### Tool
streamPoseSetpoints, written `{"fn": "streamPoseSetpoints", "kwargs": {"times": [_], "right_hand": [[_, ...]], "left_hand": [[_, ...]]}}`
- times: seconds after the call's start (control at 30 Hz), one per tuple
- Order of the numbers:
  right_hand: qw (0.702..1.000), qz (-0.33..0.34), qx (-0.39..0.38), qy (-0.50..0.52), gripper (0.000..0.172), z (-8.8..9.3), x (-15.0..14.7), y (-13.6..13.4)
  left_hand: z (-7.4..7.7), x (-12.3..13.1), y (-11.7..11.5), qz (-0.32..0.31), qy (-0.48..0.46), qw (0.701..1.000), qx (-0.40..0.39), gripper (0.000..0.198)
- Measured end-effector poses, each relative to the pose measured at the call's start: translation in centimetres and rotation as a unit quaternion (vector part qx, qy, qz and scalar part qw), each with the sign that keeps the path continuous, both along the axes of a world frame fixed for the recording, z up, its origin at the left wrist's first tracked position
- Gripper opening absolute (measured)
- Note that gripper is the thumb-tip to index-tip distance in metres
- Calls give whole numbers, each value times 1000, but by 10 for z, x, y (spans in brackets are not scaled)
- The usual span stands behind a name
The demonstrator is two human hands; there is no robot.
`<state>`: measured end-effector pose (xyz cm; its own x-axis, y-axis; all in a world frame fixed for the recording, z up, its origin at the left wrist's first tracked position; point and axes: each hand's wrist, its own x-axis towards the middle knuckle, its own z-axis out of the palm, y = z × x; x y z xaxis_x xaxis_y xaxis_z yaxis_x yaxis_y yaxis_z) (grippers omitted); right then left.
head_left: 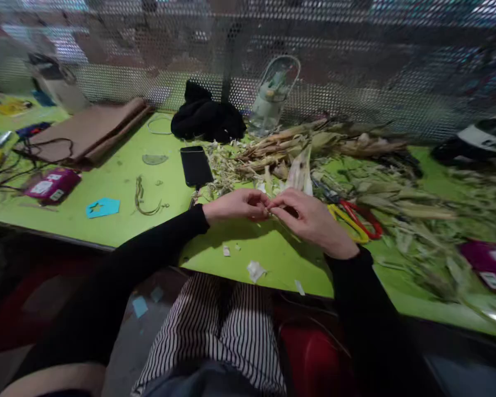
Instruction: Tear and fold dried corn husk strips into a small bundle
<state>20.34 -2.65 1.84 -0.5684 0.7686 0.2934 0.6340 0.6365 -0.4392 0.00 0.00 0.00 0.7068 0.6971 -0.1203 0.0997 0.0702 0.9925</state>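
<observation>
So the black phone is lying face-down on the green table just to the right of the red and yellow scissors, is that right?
Not quite. In the head view the black phone lies on the green table to the left of the red and yellow scissors, not the right. Both hands meet between the two, over the dry husk scraps.

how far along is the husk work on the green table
Done so far: one thin braided strand lies finished-looking beside the black phone, and small trimmed scraps sit at the table edge. In hand: the left hand and right hand pinch a thin husk strip between their fingertips. Left: a big pile of dry husks behind them looks unworked.
</observation>
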Motion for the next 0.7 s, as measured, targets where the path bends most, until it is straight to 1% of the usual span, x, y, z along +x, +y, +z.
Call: {"fn": "streamPoseSetpoints", "kwargs": {"times": [0.17, 0.37, 0.47, 0.57, 0.7], "right_hand": [[998, -52, -14, 31, 18, 8, 0, -4], [995, -70, -8, 71, 16, 4, -3, -7], [995, -62, -2, 76, 15, 4, -2, -6], [998, -40, 3, 53, 15, 6, 2, -3], [1000, -14, -11, 18, 16, 8, 9, -1]], "left_hand": [[-2, 0, 2, 8, -30, 1000, 3, 5], [-3, 4, 1, 20, -47, 999, -14, 6], [-4, 5, 0, 11, -57, 998, -21, 7], [-2, 4, 0, 15, -53, 998, -7, 8], [0, 2, 1, 21, -41, 999, -1, 8]]}}
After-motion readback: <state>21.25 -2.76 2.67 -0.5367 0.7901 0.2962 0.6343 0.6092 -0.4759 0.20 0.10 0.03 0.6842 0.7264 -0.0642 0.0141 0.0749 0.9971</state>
